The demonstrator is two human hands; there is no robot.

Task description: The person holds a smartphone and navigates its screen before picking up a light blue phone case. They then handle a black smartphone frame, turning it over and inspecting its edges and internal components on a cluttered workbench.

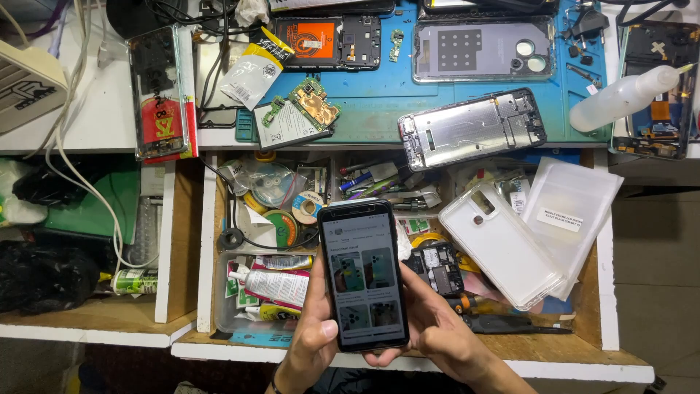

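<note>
A phone [364,273] is held upright over an open drawer [208,241], its lit screen showing a grid of small pictures. It is gripped from both sides: the left hand [312,328] is curled round its left edge with the thumb laid along the lower left of the glass, and the right hand [437,332] is wrapped round its right edge and underside, fingers closed against the back. Both hands are shut on the phone and nothing else is held.

Just left of the phone, in the drawer, a white glue tube [277,283] is seen lying among other tubes in a clear tray. Above it tape rolls [281,204] are piled. Just right of the phone a small circuit board [436,266] is lying, and beyond it a clear phone case [503,244] is tilted across the drawer, with a frosted plastic bag [572,208] behind it. A black screwdriver [510,322] is lying near the right wrist.

On the bench above the drawer a blue mat [379,102] is spread. A bare metal phone frame [472,129] is laid at its front edge, a green board [302,109] to the left, a clear back cover [485,49] further back. A squeeze bottle [631,95] is lying at the right
</note>
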